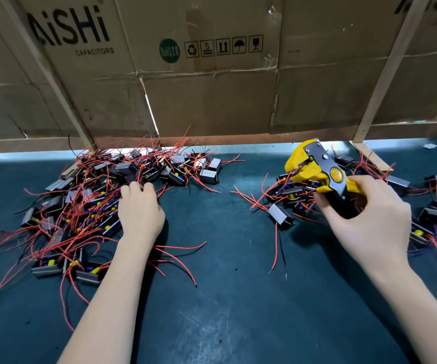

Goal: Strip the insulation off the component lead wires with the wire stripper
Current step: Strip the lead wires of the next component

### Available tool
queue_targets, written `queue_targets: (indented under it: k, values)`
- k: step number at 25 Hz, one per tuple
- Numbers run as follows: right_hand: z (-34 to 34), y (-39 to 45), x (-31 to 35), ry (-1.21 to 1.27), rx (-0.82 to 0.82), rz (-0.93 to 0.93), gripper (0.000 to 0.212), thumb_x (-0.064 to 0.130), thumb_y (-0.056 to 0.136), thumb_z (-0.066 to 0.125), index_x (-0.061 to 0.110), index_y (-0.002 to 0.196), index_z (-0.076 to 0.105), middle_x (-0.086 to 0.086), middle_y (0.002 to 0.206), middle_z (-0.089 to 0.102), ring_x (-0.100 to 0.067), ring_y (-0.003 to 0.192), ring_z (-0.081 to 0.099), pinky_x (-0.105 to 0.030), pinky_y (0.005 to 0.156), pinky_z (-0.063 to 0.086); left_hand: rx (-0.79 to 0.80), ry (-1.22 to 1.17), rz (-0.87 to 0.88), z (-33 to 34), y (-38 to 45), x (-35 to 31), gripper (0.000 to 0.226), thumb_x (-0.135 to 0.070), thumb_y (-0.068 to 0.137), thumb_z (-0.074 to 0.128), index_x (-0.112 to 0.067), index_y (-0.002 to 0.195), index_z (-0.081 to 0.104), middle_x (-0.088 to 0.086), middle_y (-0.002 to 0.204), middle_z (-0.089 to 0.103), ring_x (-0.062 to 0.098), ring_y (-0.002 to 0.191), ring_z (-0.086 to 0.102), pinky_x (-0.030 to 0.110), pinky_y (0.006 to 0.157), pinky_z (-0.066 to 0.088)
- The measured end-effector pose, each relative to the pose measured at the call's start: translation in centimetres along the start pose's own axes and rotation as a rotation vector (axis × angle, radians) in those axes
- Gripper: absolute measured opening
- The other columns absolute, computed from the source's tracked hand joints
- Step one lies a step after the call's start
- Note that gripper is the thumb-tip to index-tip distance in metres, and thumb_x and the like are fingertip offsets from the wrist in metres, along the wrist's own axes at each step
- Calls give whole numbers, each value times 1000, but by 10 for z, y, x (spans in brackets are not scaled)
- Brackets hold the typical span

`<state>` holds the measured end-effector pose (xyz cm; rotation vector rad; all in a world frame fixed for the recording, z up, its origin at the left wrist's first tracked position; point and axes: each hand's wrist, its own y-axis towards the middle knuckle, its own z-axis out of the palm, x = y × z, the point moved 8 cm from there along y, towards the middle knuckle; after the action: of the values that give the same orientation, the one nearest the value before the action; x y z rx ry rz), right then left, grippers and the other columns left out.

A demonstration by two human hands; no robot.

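dark green mat (225, 298), printed cardboard wall (212, 88)

left hand (139, 206) fingertips hidden among pile of components (86, 206); stripper handles hidden.

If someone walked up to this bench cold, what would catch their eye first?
Probably the yellow and black wire stripper, gripped in the right hand above a small heap of components at right. Next, the big tangle of red lead wires and black components at left, where the left hand reaches in. Behind, a cardboard wall printed AiSHi Capacitors.
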<state>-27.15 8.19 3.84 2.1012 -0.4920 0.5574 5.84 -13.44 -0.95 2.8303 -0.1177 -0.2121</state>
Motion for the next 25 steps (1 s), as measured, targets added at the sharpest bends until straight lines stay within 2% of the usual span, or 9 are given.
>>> queue_targets:
  k: [3,7,10,12,15,18,22,23,25]
  values:
    - [0,0,-1,-18,-2,6,37,43,77,77,15,98,67,-3,89,66,-30,90,62,-50,80,46,-30,-85,-64,-5,0,12,31,1,87,56,-1,118,58,22,122,47,40,117,39,49,81,45]
    - [1,-1,-1,-25,1,9,37,43,77,77,14,98,67,-4,88,66,-30,89,61,-49,80,46,-64,-126,-61,-10,-2,13,18,1,88,57,-6,103,63,19,114,49,38,112,44,46,71,43]
    - [1,0,-2,-28,1,9,37,44,77,76,14,98,67,-4,88,66,-31,89,61,-49,80,46,-109,-111,-32,-15,-2,11,15,2,84,61,-7,95,63,18,105,55,39,101,52,44,73,42]
    - [1,0,-2,-31,1,7,38,45,77,76,14,98,67,-4,88,66,-31,89,61,-49,80,47,-133,-77,-29,-19,-1,12,20,-1,83,63,-5,103,60,20,103,59,42,99,55,47,76,43]
    - [2,0,-1,-44,4,-6,38,46,77,75,14,98,67,-4,87,65,-31,88,61,-49,80,47,-42,-21,-70,-11,0,18,43,-10,86,68,0,122,49,23,119,56,42,114,49,50,82,46]
    - [2,0,0,-57,11,-17,38,45,77,76,14,98,68,-5,87,65,-32,88,61,-49,80,46,-46,6,-42,-10,2,19,34,-13,87,67,-1,118,58,20,115,60,39,113,48,48,82,47]
    - [4,0,-1,-68,12,-17,38,43,77,76,13,98,68,-6,88,66,-33,90,61,-49,81,46,-200,-233,-69,-32,-1,20,37,-20,83,74,-5,116,66,16,109,67,38,107,50,45,86,43]
    - [4,1,-1,-68,11,-17,38,43,77,76,13,98,68,-6,88,66,-34,90,61,-49,81,46,-300,-304,-37,-44,-4,19,37,-19,83,74,-5,116,66,15,108,68,37,105,50,43,88,41]
    - [3,1,-1,-67,8,-20,38,44,77,75,13,97,67,-6,88,66,-33,89,61,-50,81,46,-505,-463,148,-76,-19,0,37,-18,82,75,-7,116,66,10,103,68,31,98,52,35,89,40]
